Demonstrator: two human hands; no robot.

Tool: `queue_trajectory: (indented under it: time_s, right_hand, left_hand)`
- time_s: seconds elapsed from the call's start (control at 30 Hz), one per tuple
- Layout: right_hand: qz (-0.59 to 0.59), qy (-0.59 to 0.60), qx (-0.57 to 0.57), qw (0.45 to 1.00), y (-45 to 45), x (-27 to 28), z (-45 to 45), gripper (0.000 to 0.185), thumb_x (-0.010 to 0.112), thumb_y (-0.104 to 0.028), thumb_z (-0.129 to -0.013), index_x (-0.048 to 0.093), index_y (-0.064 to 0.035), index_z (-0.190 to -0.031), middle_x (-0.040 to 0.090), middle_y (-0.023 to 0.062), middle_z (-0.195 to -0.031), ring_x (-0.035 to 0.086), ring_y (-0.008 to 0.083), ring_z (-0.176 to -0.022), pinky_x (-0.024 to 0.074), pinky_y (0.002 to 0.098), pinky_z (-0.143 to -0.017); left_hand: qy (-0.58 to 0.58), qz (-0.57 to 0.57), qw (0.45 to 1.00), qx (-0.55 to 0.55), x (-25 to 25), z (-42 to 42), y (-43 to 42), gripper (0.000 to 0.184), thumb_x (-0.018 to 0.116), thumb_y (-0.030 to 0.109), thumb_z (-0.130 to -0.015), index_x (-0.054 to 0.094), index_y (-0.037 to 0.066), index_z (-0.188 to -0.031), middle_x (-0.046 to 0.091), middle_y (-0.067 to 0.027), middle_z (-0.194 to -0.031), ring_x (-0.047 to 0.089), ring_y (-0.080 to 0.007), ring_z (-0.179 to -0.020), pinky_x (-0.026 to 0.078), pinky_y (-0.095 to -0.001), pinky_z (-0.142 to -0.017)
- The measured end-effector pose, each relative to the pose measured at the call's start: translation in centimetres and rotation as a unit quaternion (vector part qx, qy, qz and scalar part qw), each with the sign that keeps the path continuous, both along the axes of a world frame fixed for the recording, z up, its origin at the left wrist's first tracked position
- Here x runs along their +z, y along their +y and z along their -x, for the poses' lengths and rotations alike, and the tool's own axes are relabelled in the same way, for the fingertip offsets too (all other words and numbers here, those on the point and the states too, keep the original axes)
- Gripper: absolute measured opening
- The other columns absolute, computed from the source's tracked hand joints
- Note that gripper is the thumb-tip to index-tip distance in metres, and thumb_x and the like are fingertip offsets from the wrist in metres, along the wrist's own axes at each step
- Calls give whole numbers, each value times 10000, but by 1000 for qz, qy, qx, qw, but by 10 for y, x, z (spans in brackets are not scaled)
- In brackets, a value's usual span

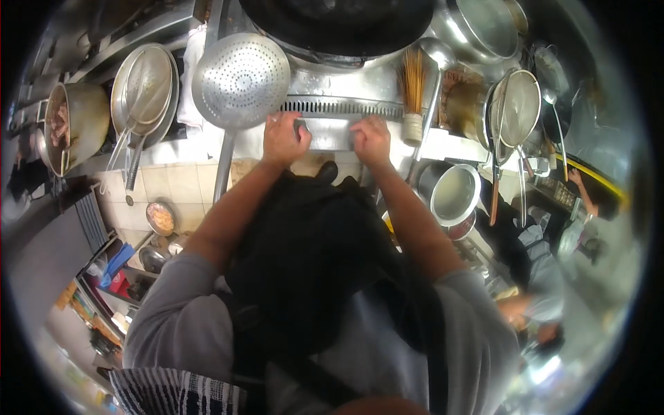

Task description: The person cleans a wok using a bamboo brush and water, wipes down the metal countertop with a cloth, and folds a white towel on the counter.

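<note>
At the steel range's front edge, my left hand [285, 140] is closed, with a small dark piece showing between its thumb and fingers. My right hand [372, 140] is closed too, its fingers curled toward a dark edge; what it grips is unclear. Between the hands lies a flat shiny metal part [328, 135], just in front of a slotted grate [339, 108]. Beyond that sits a large black wok [339, 28]. A perforated skimmer [241, 81] is beside my left hand, and a bamboo brush [413, 86] stands right of my right hand.
Strainers [145, 86] and a deep pot [83, 124] are at left. To the right are a ladle [436, 52], a metal bowl [484, 28], another strainer [520, 107] and a pot of pale liquid [453, 194]. Other people [546, 270] stand at lower right.
</note>
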State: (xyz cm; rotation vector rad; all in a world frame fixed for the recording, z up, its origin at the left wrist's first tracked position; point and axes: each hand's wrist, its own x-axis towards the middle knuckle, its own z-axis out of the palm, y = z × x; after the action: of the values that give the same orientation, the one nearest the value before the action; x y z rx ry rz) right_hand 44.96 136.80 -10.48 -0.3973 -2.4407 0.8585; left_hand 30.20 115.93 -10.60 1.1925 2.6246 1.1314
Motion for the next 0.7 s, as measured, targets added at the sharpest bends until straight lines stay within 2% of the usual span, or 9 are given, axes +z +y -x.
queue_trajectory:
  time_s: [0.17,0.5,0.67,0.7]
  right_hand:
    - [7,-16,8,1000,5,-3,-1,82,613,-32,-759,665,-91,-781,593,159,-796,599,390,-826,500,486,-830]
    - [1,-58,9,998,6,-5,-3,47,612,-71,-762,643,-99,-784,616,169,-824,612,389,-851,506,494,-848]
    - [39,-74,-1,997,9,-16,-1,50,616,-63,-772,631,-111,-772,612,159,-815,611,379,-862,508,489,-846]
    - [5,-84,1,996,8,-31,-3,35,615,-71,-778,622,-105,-782,611,156,-829,603,377,-861,502,495,-838]
  left_hand:
    - [14,6,1000,-5,-3,7,4,361,635,130,-755,610,29,-1100,687,-152,-979,658,-381,-928,490,-507,-923]
    - [17,3,1000,5,-7,5,5,348,639,114,-739,617,21,-1074,684,-167,-989,655,-385,-916,503,-510,-918]
    - [5,52,999,-6,-11,9,9,352,618,133,-764,644,26,-1098,685,-180,-1017,641,-410,-956,518,-498,-899]
    - [29,44,998,-18,-17,9,7,346,649,139,-754,623,15,-1076,662,-187,-975,641,-414,-918,501,-521,-903]
